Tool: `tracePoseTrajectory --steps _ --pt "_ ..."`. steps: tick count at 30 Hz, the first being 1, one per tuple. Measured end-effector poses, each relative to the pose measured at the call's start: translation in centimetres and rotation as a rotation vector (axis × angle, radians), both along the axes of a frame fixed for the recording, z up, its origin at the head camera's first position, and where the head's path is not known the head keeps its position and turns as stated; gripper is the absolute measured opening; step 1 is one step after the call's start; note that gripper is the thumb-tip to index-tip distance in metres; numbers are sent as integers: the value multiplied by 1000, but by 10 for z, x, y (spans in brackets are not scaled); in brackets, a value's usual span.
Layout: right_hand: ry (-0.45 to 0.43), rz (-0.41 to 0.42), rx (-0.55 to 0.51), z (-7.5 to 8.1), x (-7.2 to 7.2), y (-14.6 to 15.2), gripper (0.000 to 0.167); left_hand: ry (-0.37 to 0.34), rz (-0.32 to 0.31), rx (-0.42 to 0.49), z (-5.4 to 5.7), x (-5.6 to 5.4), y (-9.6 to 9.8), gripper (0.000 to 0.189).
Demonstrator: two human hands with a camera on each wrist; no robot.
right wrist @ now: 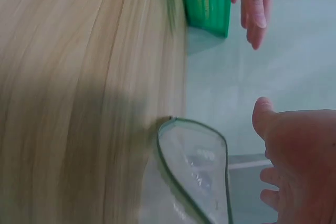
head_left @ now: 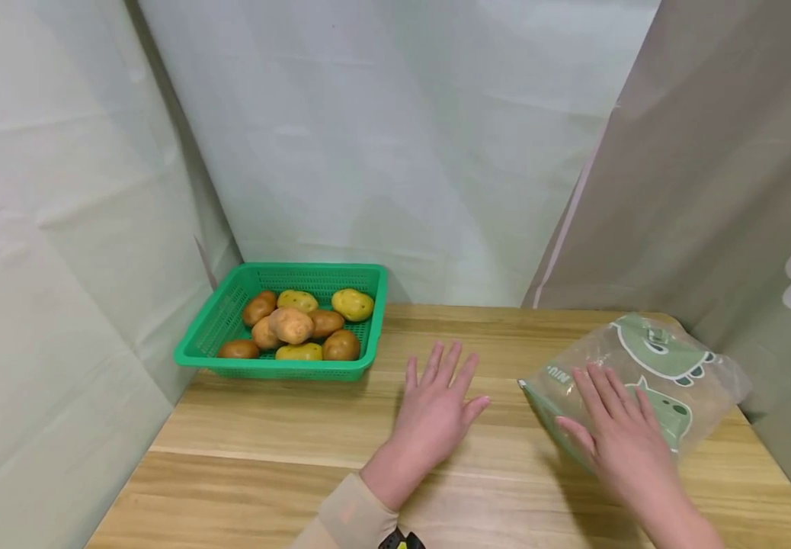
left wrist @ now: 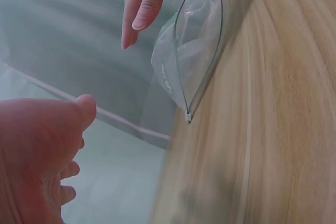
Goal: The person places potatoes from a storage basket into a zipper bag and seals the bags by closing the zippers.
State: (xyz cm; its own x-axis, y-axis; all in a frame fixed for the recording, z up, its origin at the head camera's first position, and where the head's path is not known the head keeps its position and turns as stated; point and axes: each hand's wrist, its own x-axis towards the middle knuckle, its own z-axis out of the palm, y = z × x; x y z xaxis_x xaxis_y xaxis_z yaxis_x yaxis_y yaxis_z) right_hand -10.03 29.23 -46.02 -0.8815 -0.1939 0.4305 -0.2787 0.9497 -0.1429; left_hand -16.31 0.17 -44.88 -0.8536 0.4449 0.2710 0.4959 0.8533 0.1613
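My left hand (head_left: 430, 419) is held above the wooden table with its fingers straight and spread, holding nothing. Over the right side of the table, my right hand (head_left: 632, 442) has its fingers extended and overlaps a clear zip bag (head_left: 704, 381) in the head view. Both wrist views show that hand raised over the bag, with nothing in its grasp. Green dinosaur prints decorate the bag. Its mouth gapes toward the near left, and a small slider (left wrist: 188, 116) sits at one end of the zip.
A green perforated basket (head_left: 265, 364) stands at the back left, near the cloth wall. Several brown and yellow potatoes (head_left: 293, 326) lie in it. Pale curtains (head_left: 437, 152) enclose the wooden table (head_left: 265, 427) at the back and sides.
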Motion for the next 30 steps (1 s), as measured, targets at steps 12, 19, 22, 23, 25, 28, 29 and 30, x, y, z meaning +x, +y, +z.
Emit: tracePoseTrajectory --steps 12,19,22,23,25,28,29,30 --pt "24 4 27 -6 4 18 83 -90 -25 20 -7 5 16 72" --pt "11 39 25 -12 5 29 92 -88 -35 14 -15 5 25 71" --pt "21 68 27 -14 5 34 93 -76 -39 4 -16 5 28 71" --pt "24 80 32 -14 6 36 94 -76 -41 5 -17 6 28 71" --pt "25 105 41 -15 6 38 96 -84 -45 5 -18 7 30 71" --pt "19 147 48 -18 8 40 101 -101 -53 11 -19 8 33 71" --pt "17 158 48 -18 8 41 101 -102 -56 13 -19 8 34 71" --pt "16 169 46 -19 8 41 102 -102 -59 15 -19 8 35 71"
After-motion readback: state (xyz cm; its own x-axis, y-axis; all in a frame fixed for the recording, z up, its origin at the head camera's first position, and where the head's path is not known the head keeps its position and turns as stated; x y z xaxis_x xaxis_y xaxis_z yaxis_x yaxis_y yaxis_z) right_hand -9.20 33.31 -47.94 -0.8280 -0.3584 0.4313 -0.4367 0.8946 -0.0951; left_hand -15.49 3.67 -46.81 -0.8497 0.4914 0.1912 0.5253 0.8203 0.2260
